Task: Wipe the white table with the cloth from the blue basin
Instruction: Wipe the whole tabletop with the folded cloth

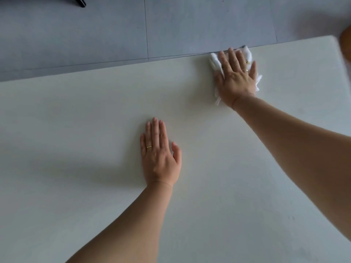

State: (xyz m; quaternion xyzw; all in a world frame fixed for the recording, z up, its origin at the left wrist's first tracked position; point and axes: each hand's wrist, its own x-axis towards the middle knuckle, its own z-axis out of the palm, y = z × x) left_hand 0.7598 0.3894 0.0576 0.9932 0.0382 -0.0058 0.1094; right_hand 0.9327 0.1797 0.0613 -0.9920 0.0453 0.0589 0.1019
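1. Right hand [236,78]: flat, fingers straight, pressing the white cloth [214,62] down at the far edge of the white table [95,111].
2. Left hand [159,152]: flat, fingers straight and together, palm resting on the table near its middle, holding nothing; likely bracing.
3. Blue basin: not in view.
4. Surroundings: grey tiled floor [95,31] beyond the far edge; dark object [79,1] at top left.
5. Step, judged: wiping under way along the far edge.
6. Next move calls for steady downward pressure and keeping the cloth from slipping over the edge.
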